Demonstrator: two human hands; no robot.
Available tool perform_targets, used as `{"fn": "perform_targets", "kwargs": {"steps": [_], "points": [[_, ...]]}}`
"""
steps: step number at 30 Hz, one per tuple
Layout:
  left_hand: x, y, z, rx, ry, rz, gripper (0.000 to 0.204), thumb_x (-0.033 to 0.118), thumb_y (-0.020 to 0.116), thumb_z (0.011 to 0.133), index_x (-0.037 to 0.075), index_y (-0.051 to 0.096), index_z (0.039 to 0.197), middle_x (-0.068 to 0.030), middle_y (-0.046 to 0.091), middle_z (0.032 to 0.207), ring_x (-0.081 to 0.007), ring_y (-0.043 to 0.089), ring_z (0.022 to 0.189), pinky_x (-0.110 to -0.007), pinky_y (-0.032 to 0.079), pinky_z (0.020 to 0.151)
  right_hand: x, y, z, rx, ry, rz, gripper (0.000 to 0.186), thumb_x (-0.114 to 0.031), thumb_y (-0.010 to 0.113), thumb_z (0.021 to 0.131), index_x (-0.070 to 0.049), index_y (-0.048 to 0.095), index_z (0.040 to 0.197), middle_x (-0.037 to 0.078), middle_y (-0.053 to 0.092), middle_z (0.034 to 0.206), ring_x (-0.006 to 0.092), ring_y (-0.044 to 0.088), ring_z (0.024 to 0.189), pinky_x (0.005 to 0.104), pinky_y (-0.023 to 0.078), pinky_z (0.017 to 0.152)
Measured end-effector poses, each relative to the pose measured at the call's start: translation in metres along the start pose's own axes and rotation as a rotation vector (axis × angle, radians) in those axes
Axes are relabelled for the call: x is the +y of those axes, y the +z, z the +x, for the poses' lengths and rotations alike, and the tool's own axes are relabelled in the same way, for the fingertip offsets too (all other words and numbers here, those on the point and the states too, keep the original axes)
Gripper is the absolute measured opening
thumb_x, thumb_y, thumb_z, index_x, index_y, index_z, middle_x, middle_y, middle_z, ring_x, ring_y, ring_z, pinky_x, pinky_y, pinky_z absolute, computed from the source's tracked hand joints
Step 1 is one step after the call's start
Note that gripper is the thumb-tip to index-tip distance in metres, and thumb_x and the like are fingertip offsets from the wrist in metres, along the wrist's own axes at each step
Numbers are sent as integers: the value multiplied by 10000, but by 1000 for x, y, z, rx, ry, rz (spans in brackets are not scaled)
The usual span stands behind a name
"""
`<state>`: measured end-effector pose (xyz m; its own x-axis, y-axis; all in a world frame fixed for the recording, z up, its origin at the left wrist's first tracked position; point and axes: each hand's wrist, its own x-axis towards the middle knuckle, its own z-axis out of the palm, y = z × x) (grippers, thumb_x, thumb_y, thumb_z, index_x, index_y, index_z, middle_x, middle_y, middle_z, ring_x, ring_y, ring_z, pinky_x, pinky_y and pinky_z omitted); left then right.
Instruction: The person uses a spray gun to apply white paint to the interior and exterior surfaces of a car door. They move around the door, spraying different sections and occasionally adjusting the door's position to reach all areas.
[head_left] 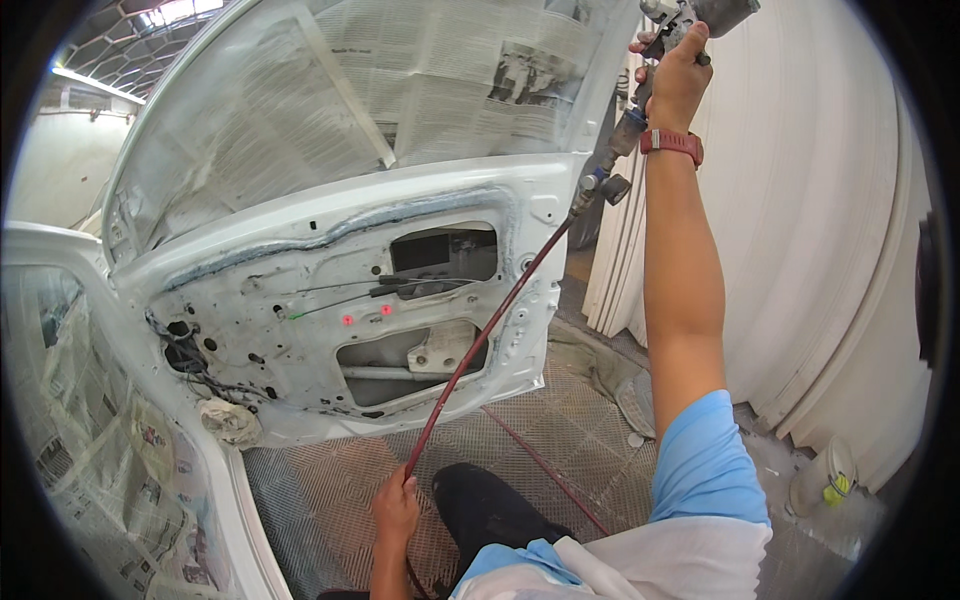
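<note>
My right hand [678, 82] is raised at the top right, closed on a metal spray gun [668, 22] with a cup; a pressure gauge and fitting [607, 185] hang below it. A dark red hose [505, 307] runs from the fitting down to my left hand [396, 508], which is closed around it at the bottom centre. Behind the hose stands an open white car door [240, 320] with bare inner panel, openings, cables and two small red dots. Its window area [370, 70] is covered with newspaper.
Newspaper and plastic cover more white bodywork [90, 430] at the left. Pale folding panels [790, 230] stand at the right, with a container [820, 478] near their foot. A patterned mat floor [330, 480] carries another hose [545, 462] behind my legs.
</note>
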<state>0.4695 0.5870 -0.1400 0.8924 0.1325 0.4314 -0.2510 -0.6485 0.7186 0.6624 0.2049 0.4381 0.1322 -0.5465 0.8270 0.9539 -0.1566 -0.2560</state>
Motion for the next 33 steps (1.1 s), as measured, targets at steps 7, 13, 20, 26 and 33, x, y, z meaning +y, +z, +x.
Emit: {"fn": "perform_targets", "kwargs": {"steps": [7,13,20,26,33], "points": [[20,5,7,-100,42,60,324,146,665,1057,16,707,1351,-240,776,1081,-440,751,982,-500,589,867,30,-30,19,121,-128,-439,647,-549,495,1139,30,727,1312,170,794,950,233,819,800,308,581,480],[15,1,-18,-101,-25,71,348,178,644,1077,-3,695,1369,-240,770,1083,-424,746,985,-488,572,885,24,7,-17,5,-24,-81,672,-592,533,1119,22,735,1301,156,776,920,218,797,751,324,577,492],[-5,-13,-61,-153,-288,190,367,169,604,1095,-14,681,1404,-227,771,1090,-388,735,943,-455,560,873,-8,93,-66,-131,210,316,641,-649,452,1141,-69,715,1068,39,725,807,141,669,610,286,479,452],[-23,-13,-88,-197,-353,255,375,177,622,1092,-13,683,1409,-225,771,1071,-385,742,953,-462,564,870,-37,122,-92,-369,284,552,653,-660,411,1144,-93,735,1147,35,734,820,140,691,614,268,477,431],[-2,5,-60,-205,-223,94,360,206,630,1096,23,693,1400,-240,778,1118,-421,753,1023,-497,571,890,-38,87,-45,-197,89,159,671,-627,426,1148,-39,742,1079,49,724,773,141,681,588,276,475,423]]}}
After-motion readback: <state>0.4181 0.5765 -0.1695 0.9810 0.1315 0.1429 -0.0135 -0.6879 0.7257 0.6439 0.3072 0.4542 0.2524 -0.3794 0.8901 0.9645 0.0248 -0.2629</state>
